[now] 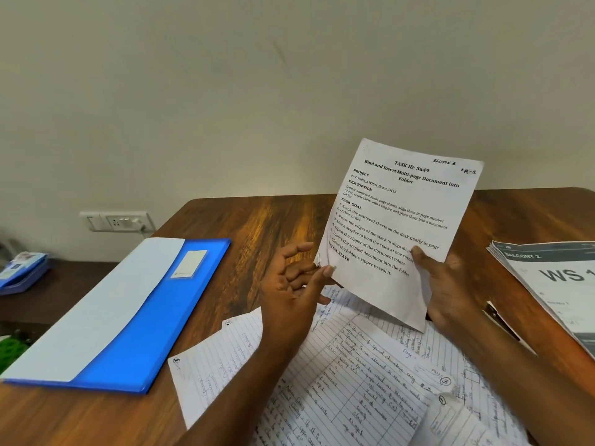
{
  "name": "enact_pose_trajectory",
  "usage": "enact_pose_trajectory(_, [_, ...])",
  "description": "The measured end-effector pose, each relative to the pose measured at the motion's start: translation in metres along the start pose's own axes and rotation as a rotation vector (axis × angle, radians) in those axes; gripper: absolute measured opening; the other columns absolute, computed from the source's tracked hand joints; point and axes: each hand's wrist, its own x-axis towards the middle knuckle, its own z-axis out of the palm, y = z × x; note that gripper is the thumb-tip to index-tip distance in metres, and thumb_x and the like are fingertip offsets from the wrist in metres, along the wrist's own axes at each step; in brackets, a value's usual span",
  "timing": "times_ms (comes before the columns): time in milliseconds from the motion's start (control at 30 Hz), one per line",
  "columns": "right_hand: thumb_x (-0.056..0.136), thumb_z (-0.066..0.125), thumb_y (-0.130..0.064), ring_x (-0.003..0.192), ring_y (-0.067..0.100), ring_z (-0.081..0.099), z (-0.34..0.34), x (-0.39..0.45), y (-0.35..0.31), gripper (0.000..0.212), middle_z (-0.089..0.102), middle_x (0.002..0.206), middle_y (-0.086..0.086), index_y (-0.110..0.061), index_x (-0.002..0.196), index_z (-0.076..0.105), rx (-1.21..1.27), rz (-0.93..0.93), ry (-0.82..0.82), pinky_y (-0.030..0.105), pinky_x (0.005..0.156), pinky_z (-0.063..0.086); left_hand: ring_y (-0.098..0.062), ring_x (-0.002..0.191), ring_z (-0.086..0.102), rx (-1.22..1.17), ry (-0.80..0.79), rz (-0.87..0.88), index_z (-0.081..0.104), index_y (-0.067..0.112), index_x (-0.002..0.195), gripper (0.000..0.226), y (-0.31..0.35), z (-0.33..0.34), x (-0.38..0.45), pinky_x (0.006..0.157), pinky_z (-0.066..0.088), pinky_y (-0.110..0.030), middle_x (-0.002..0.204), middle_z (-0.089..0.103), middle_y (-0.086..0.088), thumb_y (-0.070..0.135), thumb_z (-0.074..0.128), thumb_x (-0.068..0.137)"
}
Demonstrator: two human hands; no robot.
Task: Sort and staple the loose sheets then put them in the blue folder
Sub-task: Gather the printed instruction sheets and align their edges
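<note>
A printed white sheet [399, 217] headed with a task title is held upright above the desk. My right hand [450, 291] grips its lower right part, thumb on the front. My left hand [294, 284] pinches its lower left corner with thumb and fingertips. Several loose lined handwritten sheets [338, 381] lie scattered on the desk beneath my hands. The blue folder [151, 326] lies closed on the left of the desk, with a pale flap across its left side and a small white label. No stapler is in view.
A wooden desk [257, 226] stands against a plain wall. At the right edge lies a stack of printed booklets [553, 284]. A wall socket [119, 222] and a blue pouch [24, 272] on a low dark surface are at the left.
</note>
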Motion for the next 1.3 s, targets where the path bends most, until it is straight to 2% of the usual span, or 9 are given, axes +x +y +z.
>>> enact_pose_trajectory(100, [0.099, 0.062, 0.002, 0.118, 0.026, 0.071, 0.000, -0.001, 0.000, 0.041, 0.072, 0.132, 0.010, -0.007, 0.139, 0.060, -0.003, -0.005, -0.004, 0.052, 0.107, 0.053, -0.028, 0.091, 0.079, 0.017, -0.021, 0.050, 0.060, 0.008, 0.124, 0.027, -0.003, -0.001, 0.000, 0.061, 0.065, -0.037, 0.117, 0.077, 0.000, 0.010, 0.067, 0.098])
enact_pose_trajectory(267, [0.099, 0.062, 0.002, 0.122, 0.029, 0.069, -0.002, 0.001, 0.001, 0.042, 0.071, 0.133, 0.010, -0.007, 0.140, 0.060, 0.010, 0.000, -0.013, 0.056, 0.110, 0.050, -0.028, 0.092, 0.079, 0.046, -0.015, 0.058, 0.063, 0.009, 0.122, 0.026, -0.006, -0.001, 0.000, 0.060, 0.065, -0.038, 0.117, 0.077, 0.000, 0.012, 0.070, 0.097])
enact_pose_trajectory(533, [0.099, 0.062, 0.002, 0.119, 0.024, 0.071, 0.001, -0.004, -0.003, 0.042, 0.073, 0.130, 0.006, -0.009, 0.139, 0.060, 0.010, 0.001, -0.020, 0.044, 0.100, 0.057, -0.027, 0.088, 0.079, 0.025, -0.014, 0.030, 0.066, 0.007, 0.114, 0.029, -0.007, -0.001, 0.000, 0.057, 0.063, -0.031, 0.108, 0.079, 0.000, 0.022, 0.074, 0.090])
enact_pose_trajectory(633, [0.099, 0.062, 0.001, 0.120, 0.025, 0.070, 0.002, -0.004, -0.003, 0.042, 0.073, 0.131, 0.006, -0.009, 0.140, 0.060, 0.006, 0.001, -0.014, 0.044, 0.101, 0.057, -0.027, 0.087, 0.079, 0.030, -0.005, 0.071, 0.066, 0.007, 0.115, 0.024, -0.008, 0.000, 0.001, 0.056, 0.062, -0.029, 0.110, 0.078, 0.004, 0.021, 0.066, 0.096])
enact_pose_trajectory(733, [0.099, 0.061, 0.002, 0.122, 0.028, 0.069, 0.001, -0.004, -0.002, 0.042, 0.072, 0.133, 0.008, -0.008, 0.140, 0.059, 0.015, 0.002, -0.016, 0.052, 0.108, 0.052, -0.027, 0.086, 0.079, 0.046, -0.002, 0.124, 0.066, 0.006, 0.118, 0.022, -0.011, -0.001, 0.000, 0.053, 0.061, -0.030, 0.110, 0.078, 0.005, 0.017, 0.057, 0.102])
enact_pose_trajectory(833, [0.099, 0.062, 0.001, 0.121, 0.027, 0.070, 0.001, -0.004, -0.002, 0.043, 0.072, 0.132, 0.007, -0.009, 0.140, 0.059, 0.008, 0.003, -0.019, 0.055, 0.110, 0.050, -0.026, 0.086, 0.079, 0.096, 0.008, 0.123, 0.067, 0.009, 0.116, 0.018, -0.013, -0.001, -0.001, 0.054, 0.062, -0.032, 0.111, 0.078, 0.006, 0.016, 0.065, 0.099])
enact_pose_trajectory(967, [0.099, 0.062, 0.002, 0.122, 0.027, 0.069, 0.002, -0.005, -0.003, 0.043, 0.071, 0.133, 0.008, -0.009, 0.140, 0.059, 0.006, 0.000, -0.018, 0.057, 0.112, 0.048, -0.022, 0.083, 0.080, 0.137, 0.069, 0.082, 0.069, 0.014, 0.111, 0.027, -0.009, 0.000, -0.001, 0.053, 0.062, -0.031, 0.100, 0.079, 0.005, 0.028, 0.076, 0.089])
enact_pose_trajectory(1100, [0.098, 0.062, 0.002, 0.124, 0.028, 0.068, 0.001, -0.005, -0.003, 0.044, 0.071, 0.134, 0.009, -0.008, 0.141, 0.059, 0.011, -0.001, -0.022, 0.059, 0.112, 0.047, -0.025, 0.080, 0.078, 0.184, 0.107, 0.061, 0.071, 0.020, 0.109, 0.035, -0.011, -0.003, 0.000, 0.055, 0.064, -0.039, 0.095, 0.077, -0.001, 0.037, 0.084, 0.081])
enact_pose_trajectory(1300, [0.098, 0.061, 0.003, 0.125, 0.028, 0.067, 0.001, -0.005, -0.002, 0.046, 0.070, 0.136, 0.009, -0.008, 0.143, 0.057, 0.030, -0.008, -0.045, 0.058, 0.113, 0.047, -0.024, 0.073, 0.075, 0.201, 0.096, 0.066, 0.071, 0.019, 0.108, 0.040, -0.007, -0.002, -0.001, 0.059, 0.065, -0.041, 0.090, 0.075, 0.003, 0.031, 0.091, 0.076])
